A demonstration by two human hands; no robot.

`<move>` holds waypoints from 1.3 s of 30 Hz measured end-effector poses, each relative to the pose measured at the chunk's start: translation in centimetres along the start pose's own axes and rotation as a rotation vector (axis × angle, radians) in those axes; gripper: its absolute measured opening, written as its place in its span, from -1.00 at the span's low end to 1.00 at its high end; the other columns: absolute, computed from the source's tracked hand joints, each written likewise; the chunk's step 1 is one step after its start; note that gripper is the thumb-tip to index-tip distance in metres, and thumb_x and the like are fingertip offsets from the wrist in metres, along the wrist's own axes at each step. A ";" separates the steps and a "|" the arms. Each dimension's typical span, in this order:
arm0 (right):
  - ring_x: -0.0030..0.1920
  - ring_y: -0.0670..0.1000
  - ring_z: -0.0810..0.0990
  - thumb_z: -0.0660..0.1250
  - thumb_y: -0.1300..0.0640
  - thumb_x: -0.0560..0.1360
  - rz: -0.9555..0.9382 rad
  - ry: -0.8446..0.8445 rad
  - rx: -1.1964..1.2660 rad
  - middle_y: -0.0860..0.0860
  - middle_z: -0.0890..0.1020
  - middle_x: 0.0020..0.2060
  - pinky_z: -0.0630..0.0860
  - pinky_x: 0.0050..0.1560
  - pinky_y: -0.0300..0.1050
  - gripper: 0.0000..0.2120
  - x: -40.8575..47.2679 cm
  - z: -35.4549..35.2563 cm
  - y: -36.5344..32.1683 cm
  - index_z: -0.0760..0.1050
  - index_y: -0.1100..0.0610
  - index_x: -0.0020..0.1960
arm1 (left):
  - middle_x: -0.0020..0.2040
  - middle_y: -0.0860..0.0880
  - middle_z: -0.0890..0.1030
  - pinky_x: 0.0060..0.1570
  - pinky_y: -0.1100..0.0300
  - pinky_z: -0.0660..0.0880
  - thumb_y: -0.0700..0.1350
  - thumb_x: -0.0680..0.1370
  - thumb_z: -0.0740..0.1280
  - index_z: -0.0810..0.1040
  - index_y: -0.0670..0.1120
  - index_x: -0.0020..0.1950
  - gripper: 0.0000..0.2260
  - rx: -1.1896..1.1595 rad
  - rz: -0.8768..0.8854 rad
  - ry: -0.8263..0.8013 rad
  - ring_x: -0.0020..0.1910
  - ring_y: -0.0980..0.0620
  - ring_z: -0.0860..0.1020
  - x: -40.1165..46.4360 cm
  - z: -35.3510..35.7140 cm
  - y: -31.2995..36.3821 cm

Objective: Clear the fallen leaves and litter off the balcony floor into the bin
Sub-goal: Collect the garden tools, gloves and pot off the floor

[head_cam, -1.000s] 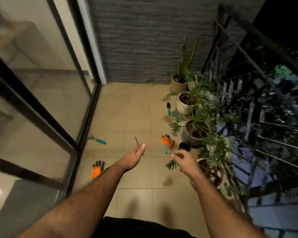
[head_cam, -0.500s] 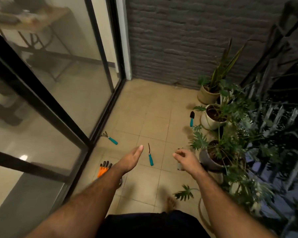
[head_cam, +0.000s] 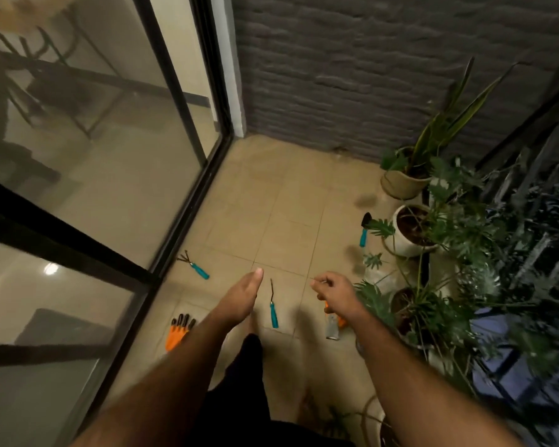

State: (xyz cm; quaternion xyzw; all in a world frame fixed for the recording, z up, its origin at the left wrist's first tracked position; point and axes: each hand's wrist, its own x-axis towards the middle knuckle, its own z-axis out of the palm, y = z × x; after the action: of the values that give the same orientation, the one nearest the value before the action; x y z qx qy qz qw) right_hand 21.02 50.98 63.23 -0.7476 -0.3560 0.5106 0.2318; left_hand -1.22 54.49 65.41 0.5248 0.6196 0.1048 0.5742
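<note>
No readable writing anywhere. Our left hand [head_cam: 241, 300] hung flat-fingered, holding nothing; right hand [head_cam: 334, 293] loosely curled, grip unclear. A fallen leaf [head_cam: 336, 416] lay on the balcony floor [head_cam: 281, 221] near our feet, direction blurred.

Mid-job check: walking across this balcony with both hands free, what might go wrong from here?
1. The teal-handled hook tool lies on the floor tiles just ahead of the left hand; a step could land on it.
2. The orange gloves and the hand rake lie by the glass door, likely trip points.
3. No bin shows, so litter may have nowhere to go.
</note>
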 end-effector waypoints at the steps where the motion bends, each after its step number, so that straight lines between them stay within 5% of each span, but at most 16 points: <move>1: -0.15 0.04 0.56 0.36 0.09 0.56 0.010 0.007 0.006 0.07 0.58 -0.19 0.47 -0.35 -0.12 -0.92 1.1 0.0 -0.5 0.56 0.10 -0.04 | 0.50 -0.10 0.36 0.43 -0.14 0.30 0.25 0.65 0.01 0.27 -0.06 0.54 -0.44 -0.012 -0.011 -0.005 0.44 -0.07 0.36 1.5 -0.3 0.4; 7: -0.03 0.09 0.62 0.37 0.03 0.56 0.090 0.039 0.054 0.05 0.64 -0.09 0.54 -0.24 -0.08 -0.88 8.6 -1.1 -4.3 0.58 0.07 -0.03 | 0.46 -0.12 0.40 0.36 -0.20 0.37 0.37 0.56 0.02 0.31 -0.03 0.51 -0.33 -0.053 -0.048 -0.096 0.40 -0.13 0.41 11.0 -2.2 5.4; 13: -0.04 0.05 0.63 0.37 0.01 0.56 0.201 0.063 0.103 0.00 0.65 -0.11 0.51 -0.12 -0.03 -0.92 17.0 -1.1 -4.7 0.57 0.00 -0.07 | 0.35 -0.12 0.48 -0.06 0.13 0.50 0.25 0.64 0.03 0.35 -0.09 0.47 -0.45 -0.110 -0.113 -0.155 0.13 0.01 0.50 19.0 -2.3 8.0; 18: -0.22 0.01 0.55 0.36 0.03 0.57 0.260 -0.021 0.060 -0.02 0.60 -0.23 0.47 -0.29 -0.16 -0.93 24.5 0.8 -2.1 0.57 0.02 -0.04 | 0.21 -0.07 0.57 0.19 -0.06 0.52 0.23 0.62 0.16 0.45 -0.10 0.37 -0.50 -0.108 -0.198 -0.037 0.08 0.01 0.56 25.2 -0.8 4.6; 23: -0.15 0.01 0.62 0.36 0.07 0.57 0.180 -0.131 -0.105 -0.04 0.62 -0.22 0.50 -0.17 -0.16 -0.90 33.3 3.2 2.9 0.53 -0.03 -0.13 | 0.02 0.01 0.58 0.12 -0.03 0.57 0.11 0.63 0.24 0.51 -0.11 0.30 -0.63 -0.143 -0.330 0.072 0.03 0.01 0.59 30.8 2.7 -2.1; 33: -0.10 0.07 0.68 0.33 0.07 0.58 0.155 -0.211 -0.186 0.05 0.67 -0.09 0.56 -0.14 -0.03 -0.86 47.5 14.4 18.5 0.48 -0.04 -0.15 | 0.02 0.10 0.58 0.11 0.02 0.57 0.10 0.53 0.40 0.52 0.05 0.22 -0.70 -0.055 -0.583 0.143 0.02 0.09 0.56 42.7 13.5 -25.5; 39: -0.06 0.04 0.67 0.33 0.02 0.58 0.141 -0.176 -0.168 0.02 0.66 -0.04 0.52 -0.21 -0.12 -0.96 53.5 20.4 31.1 0.50 -0.03 0.01 | 0.23 -0.04 0.54 -0.17 0.19 0.54 -0.01 0.52 0.44 0.43 -0.03 0.35 -0.56 0.032 -0.694 0.207 0.06 0.02 0.54 47.7 22.2 -38.6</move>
State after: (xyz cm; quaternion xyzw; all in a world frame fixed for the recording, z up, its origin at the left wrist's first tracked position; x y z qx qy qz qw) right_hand 23.33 71.95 1.54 -0.7399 -0.3629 0.5576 0.0999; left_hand 6.64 64.30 1.33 0.2789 0.8172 -0.0537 0.5015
